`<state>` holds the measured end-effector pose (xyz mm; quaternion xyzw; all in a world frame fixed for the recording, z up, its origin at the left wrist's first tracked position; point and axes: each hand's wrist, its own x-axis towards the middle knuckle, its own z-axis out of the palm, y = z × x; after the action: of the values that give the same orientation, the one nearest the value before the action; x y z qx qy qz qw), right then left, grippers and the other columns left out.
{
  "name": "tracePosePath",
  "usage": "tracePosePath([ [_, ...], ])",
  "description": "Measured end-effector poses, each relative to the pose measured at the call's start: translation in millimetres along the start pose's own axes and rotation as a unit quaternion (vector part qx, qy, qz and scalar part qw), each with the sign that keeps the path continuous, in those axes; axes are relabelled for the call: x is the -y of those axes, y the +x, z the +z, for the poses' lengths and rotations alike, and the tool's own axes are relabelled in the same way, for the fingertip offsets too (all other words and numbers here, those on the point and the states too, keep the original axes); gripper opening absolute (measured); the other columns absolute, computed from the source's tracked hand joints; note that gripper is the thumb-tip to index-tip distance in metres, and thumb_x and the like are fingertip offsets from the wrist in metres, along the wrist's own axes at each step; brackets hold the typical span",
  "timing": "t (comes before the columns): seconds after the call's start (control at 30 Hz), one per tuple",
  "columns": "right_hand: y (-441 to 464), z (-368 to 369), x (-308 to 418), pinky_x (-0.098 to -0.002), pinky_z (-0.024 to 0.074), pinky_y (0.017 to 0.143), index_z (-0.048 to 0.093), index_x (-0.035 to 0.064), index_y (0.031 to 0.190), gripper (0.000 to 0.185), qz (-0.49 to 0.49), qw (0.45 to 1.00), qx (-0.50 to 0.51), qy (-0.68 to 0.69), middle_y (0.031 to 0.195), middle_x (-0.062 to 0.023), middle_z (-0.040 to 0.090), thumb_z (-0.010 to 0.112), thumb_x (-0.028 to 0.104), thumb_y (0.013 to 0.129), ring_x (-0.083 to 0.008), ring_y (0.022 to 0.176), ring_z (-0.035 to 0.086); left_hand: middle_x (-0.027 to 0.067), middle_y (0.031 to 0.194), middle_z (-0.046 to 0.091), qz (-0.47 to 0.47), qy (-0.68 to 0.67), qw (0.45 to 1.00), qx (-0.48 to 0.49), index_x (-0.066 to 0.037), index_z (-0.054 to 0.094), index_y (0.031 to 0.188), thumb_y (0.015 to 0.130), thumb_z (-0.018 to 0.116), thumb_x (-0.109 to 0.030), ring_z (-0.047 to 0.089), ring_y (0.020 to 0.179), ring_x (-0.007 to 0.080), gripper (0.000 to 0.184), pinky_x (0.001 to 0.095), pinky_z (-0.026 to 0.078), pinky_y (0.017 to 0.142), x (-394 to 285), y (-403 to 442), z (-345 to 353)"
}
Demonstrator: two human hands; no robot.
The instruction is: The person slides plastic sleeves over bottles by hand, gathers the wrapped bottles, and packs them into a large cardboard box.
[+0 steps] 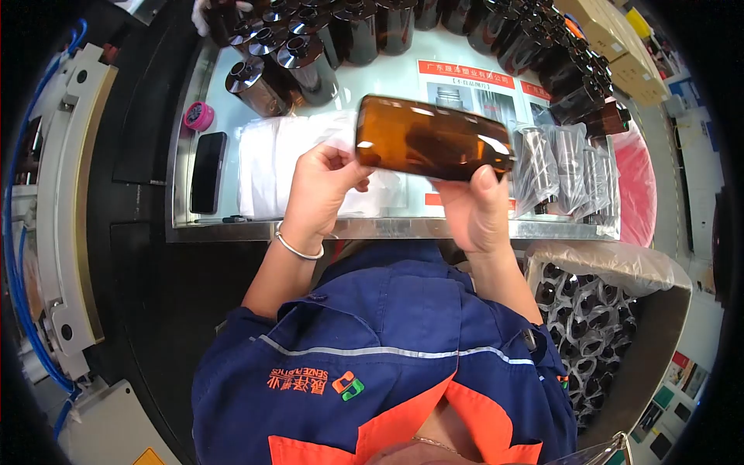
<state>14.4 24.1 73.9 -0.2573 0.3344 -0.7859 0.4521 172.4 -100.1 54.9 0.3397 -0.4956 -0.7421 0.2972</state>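
Our navy jacket (pixel 418 318), collared in orange, fills the foreground, with a plastic-lined box (pixel 668 333) of wrapped items just beside us at right. The table (pixel 364 229) begins with a metal near edge, and our forearms reach across it. Our right hand (pixel 474 211) holds the bottle (pixel 430 143) raised over the table, thumb laid on the near side toward its right end, the other fingers mostly hidden beneath; we cannot tell how far they spread. The amber bottle lies sideways, its long axis running left to right across our view, the right end slightly lower. A broad, round-cornered end points left; at the right end we cannot make out the neck. Our left hand (pixel 329 178) is half closed, fingers curled close to the bottle's lower left corner; whether they touch it or pinch something small, we cannot tell. Around that hand spread white sheets (pixel 263 167), with a phone (pixel 208 174) to their left and a pink cup (pixel 199 116) beyond it, near the table's left edge. Wrapped bottles (pixel 570 167) crowd just right of the amber one, tightening that side. Beyond it, pale tabletop opens toward the far rows, a printed sheet (pixel 496 97) lying toward the right. Standing bottles (pixel 310 70) curve along the far side, and cartons (pixel 608 43) sit past the far right corner.
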Motion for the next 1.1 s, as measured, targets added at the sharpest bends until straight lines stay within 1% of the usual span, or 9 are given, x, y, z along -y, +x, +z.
tracePosePath([
  [0.13,0,16,-23,-0.0472,0.0389,0.104,0.041,0.0048,0.133,0.072,0.038,0.999,-0.011,0.023,0.128,-0.0117,0.053,0.074,0.039,0.079,-0.0255,0.121,0.05,0.0061,0.088,0.067,0.144,0.022,0.989,0.009,0.001,0.062,0.101,0.073,0.073,0.007,0.063,0.078,0.013,0.031,0.0268,0.053,0.068,1,-9,23],
  [0.27,7,2,-14,-0.0463,0.0432,0.1,0.044,0.0031,0.129,0.062,0.064,0.997,-0.006,0.038,0.124,-0.0125,0.056,0.069,0.033,0.081,-0.0259,0.114,0.055,0.0101,0.087,0.067,-0.007,-0.039,0.996,0.081,0.003,0.063,0.098,0.077,0.069,0.007,0.065,0.073,0.0176,0.022,0.0297,0.055,0.063,-13,-5,13],
  [0.43,5,-17,4,-0.0453,0.046,0.098,0.041,0.0012,0.131,0.064,0.016,0.998,-0.026,0.063,0.122,-0.0141,0.056,0.071,0.023,0.079,-0.027,0.112,0.056,0.0121,0.086,0.066,-0.055,-0.162,0.982,0.078,0.001,0.063,0.095,0.088,0.062,-0.002,0.065,0.069,0.0177,0.007,0.029,0.055,0.062,-18,0,-9],
  [0.57,-5,-17,19,-0.0366,0.0433,0.098,0.04,0.0014,0.129,0.081,-0.141,0.958,-0.02,-0.248,0.117,-0.0119,0.052,0.084,0.019,0.064,-0.0249,0.109,0.056,0.0089,0.078,0.063,-0.035,-0.191,0.972,0.133,0.0,0.061,0.096,0.088,0.061,-0.003,0.059,0.058,0.0132,0.009,0.0253,0.049,0.052,-23,3,-8],
  [0.67,-7,-14,32,-0.0391,0.0434,0.097,0.044,0.0041,0.125,0.076,-0.289,0.857,0.123,-0.409,0.123,-0.0209,0.053,0.084,0.012,0.061,-0.0313,0.115,0.054,0.0081,0.075,0.062,-0.026,-0.184,0.972,0.14,0.0,0.061,0.095,0.088,0.061,-0.004,0.058,0.056,0.0124,0.009,0.0236,0.048,0.05,-30,2,-7],
  [0.77,-13,-8,47,-0.0418,0.041,0.099,0.04,0.0037,0.126,0.078,-0.294,0.797,0.177,-0.497,0.128,-0.0298,0.048,0.08,-0.001,0.059,-0.036,0.119,0.051,0.0046,0.076,0.061,0.084,0.028,0.991,0.097,0.002,0.06,0.094,0.089,0.061,-0.003,0.056,0.064,0.0092,0.007,0.0219,0.046,0.057,-36,-1,3],
  [0.87,-20,-6,43,-0.0424,0.0433,0.096,0.044,0.005,0.125,0.077,-0.258,0.844,0.103,-0.459,0.128,-0.0275,0.049,0.082,0.0,0.058,-0.0369,0.119,0.052,0.0029,0.085,0.059,0.211,0.057,0.971,0.098,0.0,0.06,0.095,0.089,0.059,-0.001,0.054,0.072,0.0081,0.005,0.0226,0.045,0.063,-32,-2,13],
  [0.97,-22,2,40,-0.0432,0.0423,0.098,0.049,0.0081,0.124,0.075,-0.27,0.818,0.109,-0.496,0.127,-0.0242,0.049,0.082,0.005,0.057,-0.0398,0.117,0.052,0.0042,0.084,0.058,0.041,-0.228,0.971,0.065,-0.001,0.057,0.094,0.09,0.059,-0.003,0.052,0.066,0.0097,0.005,0.023,0.043,0.058,-28,0,16],
  [1.1,-13,4,35,-0.0453,0.0431,0.097,0.047,0.0121,0.13,0.08,-0.266,0.769,0.062,-0.577,0.131,-0.024,0.042,0.081,0.005,0.059,-0.0429,0.117,0.048,0.0033,0.081,0.055,0.135,0.028,0.977,0.162,0.0,0.058,0.09,0.091,0.056,-0.002,0.051,0.063,0.008,0.003,0.022,0.042,0.056,-26,-12,29],
])
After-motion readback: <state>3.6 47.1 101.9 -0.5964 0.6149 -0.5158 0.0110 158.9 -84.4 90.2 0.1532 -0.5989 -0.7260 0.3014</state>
